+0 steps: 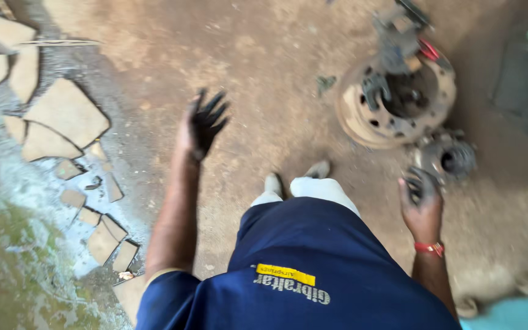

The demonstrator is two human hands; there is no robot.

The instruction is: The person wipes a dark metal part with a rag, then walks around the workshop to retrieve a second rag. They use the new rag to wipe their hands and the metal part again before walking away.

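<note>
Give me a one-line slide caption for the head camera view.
Standing on dirt, left hand grease-blackened and spread empty, right hand reaching a small grey metal hub beside a rusty round brake drum.

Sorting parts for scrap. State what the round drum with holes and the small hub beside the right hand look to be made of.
Round drum: seemingly cast iron or steel, dull and rust-brown, dusted with dirt, with bolt holes around its face.
Small hub: likely steel, grey and grease-darkened; blur hides detail.
The right hand touches or grips its edge; the left hand hangs open, fingers blackened.
</note>
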